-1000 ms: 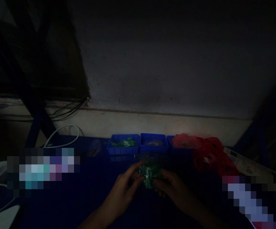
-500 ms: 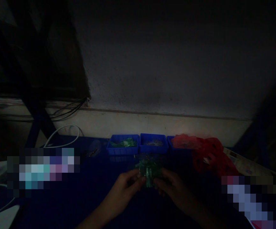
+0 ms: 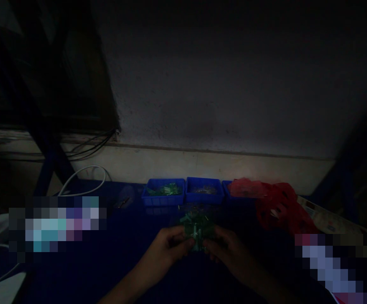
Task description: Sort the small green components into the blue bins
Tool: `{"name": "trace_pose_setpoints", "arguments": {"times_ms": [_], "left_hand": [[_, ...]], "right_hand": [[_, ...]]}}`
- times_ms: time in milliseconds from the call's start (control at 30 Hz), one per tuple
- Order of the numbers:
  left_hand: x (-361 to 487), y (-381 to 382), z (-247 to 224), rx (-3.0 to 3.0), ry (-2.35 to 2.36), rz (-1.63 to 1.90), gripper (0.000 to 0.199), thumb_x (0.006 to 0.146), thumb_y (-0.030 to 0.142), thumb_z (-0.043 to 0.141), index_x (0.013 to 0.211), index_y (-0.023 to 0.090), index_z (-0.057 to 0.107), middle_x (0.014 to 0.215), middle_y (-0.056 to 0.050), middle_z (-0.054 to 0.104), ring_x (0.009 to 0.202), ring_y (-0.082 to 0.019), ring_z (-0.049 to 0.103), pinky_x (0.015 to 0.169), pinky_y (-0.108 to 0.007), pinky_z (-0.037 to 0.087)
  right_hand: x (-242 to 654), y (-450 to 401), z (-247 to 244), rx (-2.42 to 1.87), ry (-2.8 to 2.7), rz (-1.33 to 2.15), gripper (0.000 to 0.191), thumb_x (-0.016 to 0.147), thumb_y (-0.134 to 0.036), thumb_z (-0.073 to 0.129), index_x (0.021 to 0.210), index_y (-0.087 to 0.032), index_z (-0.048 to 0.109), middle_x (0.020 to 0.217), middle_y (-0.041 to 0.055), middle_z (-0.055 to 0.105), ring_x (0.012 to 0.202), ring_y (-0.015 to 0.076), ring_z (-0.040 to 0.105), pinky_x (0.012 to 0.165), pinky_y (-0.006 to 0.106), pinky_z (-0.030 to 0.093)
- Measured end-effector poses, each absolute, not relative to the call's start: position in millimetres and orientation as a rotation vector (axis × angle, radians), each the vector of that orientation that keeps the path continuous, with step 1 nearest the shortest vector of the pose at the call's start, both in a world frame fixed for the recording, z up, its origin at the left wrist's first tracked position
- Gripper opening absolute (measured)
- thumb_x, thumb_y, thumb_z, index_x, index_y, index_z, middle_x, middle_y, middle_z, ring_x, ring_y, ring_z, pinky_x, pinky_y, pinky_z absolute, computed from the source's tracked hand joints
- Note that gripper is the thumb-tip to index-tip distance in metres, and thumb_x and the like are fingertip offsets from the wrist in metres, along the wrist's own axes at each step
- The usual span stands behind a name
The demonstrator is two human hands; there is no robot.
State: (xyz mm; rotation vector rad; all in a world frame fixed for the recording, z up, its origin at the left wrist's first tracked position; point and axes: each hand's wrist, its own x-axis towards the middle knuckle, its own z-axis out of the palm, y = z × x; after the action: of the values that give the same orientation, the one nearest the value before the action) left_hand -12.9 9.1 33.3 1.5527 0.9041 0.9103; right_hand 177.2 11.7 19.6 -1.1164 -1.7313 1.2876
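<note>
Both hands meet over the dark blue table [image 3: 113, 261]. Between them is a glossy green ribbon-like piece [image 3: 198, 231], gathered at its middle with a paler upright strip. My left hand [image 3: 173, 245] pinches its left side between thumb and fingers. On the right side, my right hand [image 3: 224, 245] grips it the same way. Some small dark and shiny bits show just behind the piece, too dim to make out. Farther back, a blue bin [image 3: 163, 202] holds similar green pieces.
Another blue bin [image 3: 205, 197] holds small pale bits; a third [image 3: 226, 195] is partly covered by pink-red mesh [image 3: 248, 188]. Red netting [image 3: 284, 207] lies at the right. Scissors-like metal [image 3: 124, 202] and a white cable [image 3: 104, 179] are at the left. A wall stands behind.
Both hands stay in nearly the same place. The green piece has shifted slightly between the fingers, and the thumbs have come a little closer together.
</note>
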Motion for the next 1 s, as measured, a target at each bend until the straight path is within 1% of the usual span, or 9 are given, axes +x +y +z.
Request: {"name": "trace_pose_setpoints", "arguments": {"times_ms": [67,133,233,333,433,600,733,1000], "left_hand": [[-13.0,9.3,33.6,1.552,0.893,0.913,0.018,0.083,0.026,0.058,0.089,0.019,0.073,0.062,0.002,0.063,0.055,-0.012,0.050,0.052,-0.021,0.035],[-13.2,9.7,34.2,1.560,0.877,0.917,0.017,0.082,0.025,0.059,0.089,0.020,0.074,0.064,0.002,0.066,0.058,-0.014,0.054,0.055,-0.022,0.038],[-13.5,10.3,35.8,1.567,0.836,0.919,0.018,0.083,0.023,0.059,0.091,0.020,0.074,0.076,-0.001,0.072,0.072,-0.019,0.062,0.069,-0.027,0.044],[-14.0,10.3,37.0,1.560,0.798,0.909,0.018,0.083,0.023,0.059,0.093,0.021,0.075,0.085,-0.002,0.074,0.079,-0.020,0.064,0.078,-0.030,0.044],[-14.2,10.2,37.0,1.570,0.786,0.909,0.016,0.083,0.024,0.061,0.090,0.021,0.075,0.089,-0.003,0.073,0.080,-0.020,0.064,0.079,-0.030,0.045],[-14.3,12.0,34.8,1.600,0.771,0.921,0.016,0.083,0.022,0.062,0.090,0.021,0.076,0.091,-0.004,0.072,0.082,-0.020,0.063,0.079,-0.031,0.045],[-15.4,12.3,34.8,1.618,0.761,0.931,0.017,0.084,0.020,0.061,0.093,0.022,0.075,0.096,-0.004,0.070,0.085,-0.020,0.061,0.080,-0.031,0.045],[-15.3,11.7,36.3,1.602,0.774,0.944,0.015,0.082,0.024,0.063,0.088,0.020,0.076,0.091,-0.004,0.071,0.083,-0.020,0.061,0.078,-0.030,0.044]], "right_hand": [[177.2,12.0,19.5,-1.118,-1.728,1.288,0.017,0.082,-0.033,0.055,0.081,-0.017,0.060,0.066,-0.0023,0.056,0.057,0.0113,0.052,0.054,0.024,0.041],[177.3,12.5,19.4,-1.122,-1.727,1.288,0.016,0.082,-0.032,0.054,0.082,-0.017,0.060,0.066,-0.0021,0.057,0.057,0.0112,0.052,0.054,0.024,0.041],[177.5,13.2,18.4,-1.134,-1.720,1.276,0.016,0.081,-0.031,0.055,0.080,-0.016,0.061,0.066,-0.0017,0.056,0.057,0.0115,0.052,0.054,0.024,0.040],[178.1,13.3,16.9,-1.143,-1.723,1.255,0.017,0.080,-0.032,0.057,0.079,-0.016,0.061,0.065,-0.0012,0.057,0.057,0.0122,0.052,0.054,0.024,0.040],[178.7,12.4,16.0,-1.150,-1.733,1.246,0.018,0.081,-0.033,0.057,0.081,-0.016,0.062,0.065,-0.0015,0.056,0.057,0.0123,0.052,0.053,0.024,0.039],[178.1,11.2,17.6,-1.147,-1.733,1.239,0.016,0.080,-0.032,0.057,0.077,-0.016,0.060,0.064,-0.0020,0.055,0.056,0.0121,0.051,0.053,0.024,0.038],[177.1,11.1,20.0,-1.116,-1.723,1.271,0.015,0.079,-0.031,0.058,0.083,-0.017,0.061,0.065,-0.0025,0.054,0.057,0.0118,0.051,0.053,0.024,0.040],[177.4,11.4,19.5,-1.073,-1.732,1.288,0.016,0.080,-0.031,0.056,0.087,-0.017,0.059,0.068,-0.0018,0.055,0.057,0.0119,0.052,0.054,0.025,0.041]]}}
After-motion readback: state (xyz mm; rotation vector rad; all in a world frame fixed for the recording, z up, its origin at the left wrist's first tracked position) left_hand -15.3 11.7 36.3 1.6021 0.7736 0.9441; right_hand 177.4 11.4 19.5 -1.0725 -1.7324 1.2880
